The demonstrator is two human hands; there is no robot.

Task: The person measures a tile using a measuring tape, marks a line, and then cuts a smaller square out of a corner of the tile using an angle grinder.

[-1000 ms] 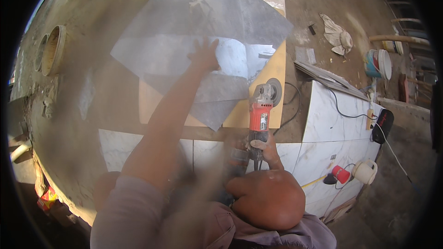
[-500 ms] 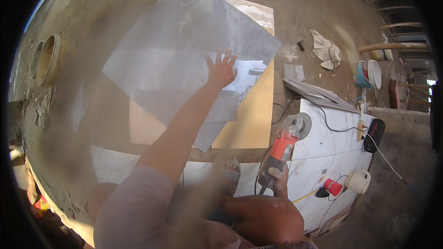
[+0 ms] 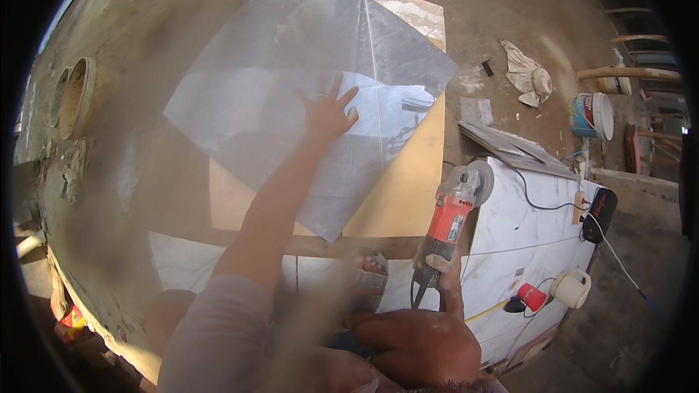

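My left hand (image 3: 329, 113) lies on a large grey slab (image 3: 255, 116) with its fingers apart. A thin pale line crosses the slab to the right of that hand. Beneath the slab is a pale yellow board (image 3: 397, 193). My right hand (image 3: 440, 269) grips a red and black angle grinder (image 3: 448, 222) by its body, its disc raised at the right of the slab. White marble-look tiles (image 3: 531, 240) lie below and to the right. A haze blurs the middle and left of the view.
Buckets stand at the left (image 3: 76, 98) and right (image 3: 593, 113). A crumpled cloth (image 3: 524, 73), stacked tile pieces (image 3: 513, 145), a cord (image 3: 542, 204), a black case (image 3: 604, 211), a red cup (image 3: 531, 295) and a cream jug (image 3: 571, 287) sit on the right.
The grinder has swung rightward off the yellow board. The grey slab's pieces sit differently, with the pale line showing, and my left hand has shifted on them. The camera view has moved slightly.
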